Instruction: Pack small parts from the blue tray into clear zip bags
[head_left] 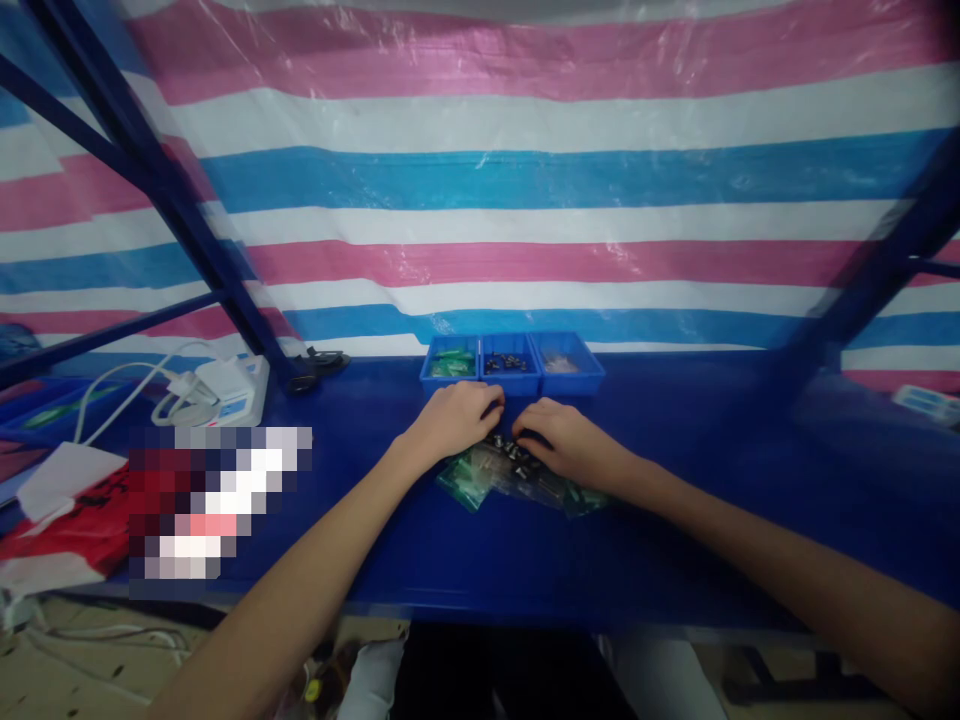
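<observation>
My left hand (463, 412) is bent over a small pile on the blue tabletop, its fingers curled inward; whatever they hold is too small to make out. Facing it, my right hand (562, 436) has its fingers drawn together above small black and silver parts (516, 452), with any held piece hidden. The pile also includes green plastic packets (466, 484) and clear packets (551, 487), partly under my right hand. Just beyond my hands stand three joined blue bins: one with green packets (453, 363), one with small dark parts (507, 362), one with clear pieces (559, 364).
A white power strip (244, 392) with plugs and cables lies at the left, near a red and white bag (112, 510). Dark blue frame posts (202, 235) rise on both sides. A striped plastic sheet (525, 180) hangs behind the table (420, 560).
</observation>
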